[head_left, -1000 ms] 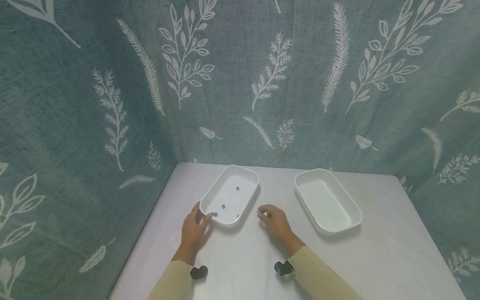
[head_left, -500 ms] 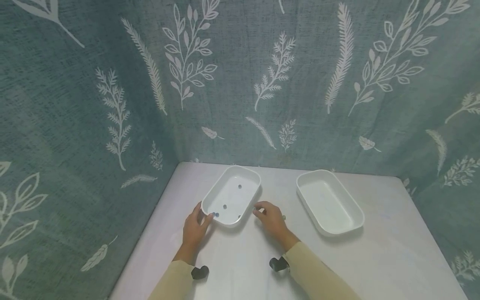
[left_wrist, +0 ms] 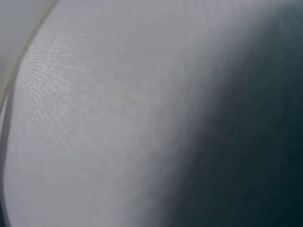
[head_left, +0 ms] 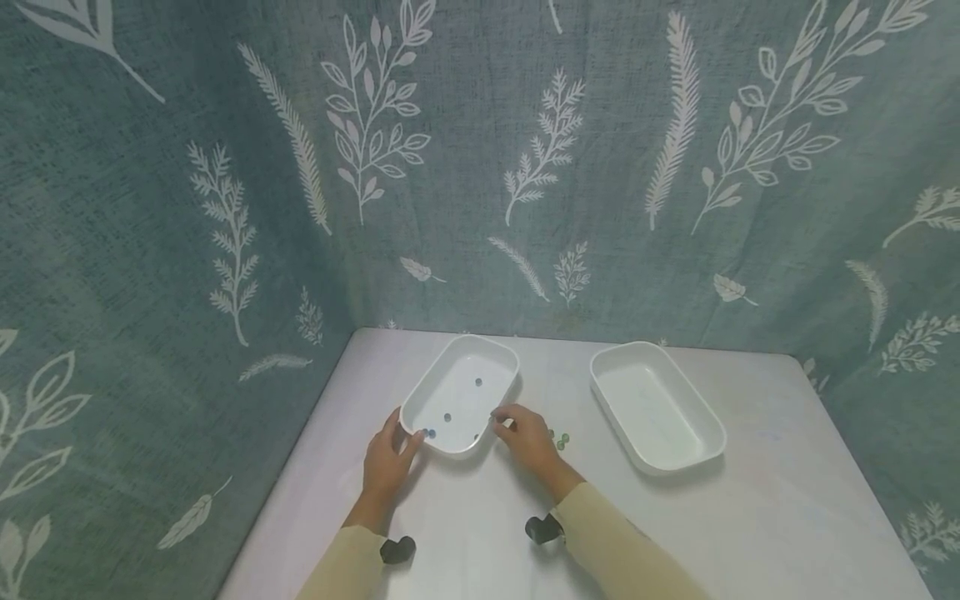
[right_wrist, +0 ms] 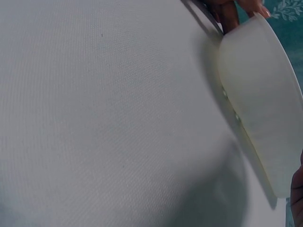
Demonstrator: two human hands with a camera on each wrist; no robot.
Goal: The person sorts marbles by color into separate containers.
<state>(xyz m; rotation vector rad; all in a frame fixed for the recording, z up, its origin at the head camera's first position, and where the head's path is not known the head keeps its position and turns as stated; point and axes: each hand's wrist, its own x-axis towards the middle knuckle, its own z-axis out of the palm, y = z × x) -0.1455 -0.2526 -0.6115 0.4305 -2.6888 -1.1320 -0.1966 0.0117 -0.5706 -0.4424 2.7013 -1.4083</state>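
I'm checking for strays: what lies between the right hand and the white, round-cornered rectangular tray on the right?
Small round green pieces lie on the white surface between the right hand and that tray, as the head view shows.

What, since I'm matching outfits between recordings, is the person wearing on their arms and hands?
Long, plain, pale yellowish-beige sleeves: left sleeve, right sleeve. At each cuff's inner side sits a small black fitting with a rounded, lobed end: left fitting, right fitting. The left hand and right hand wear no gloves. I see no cables.
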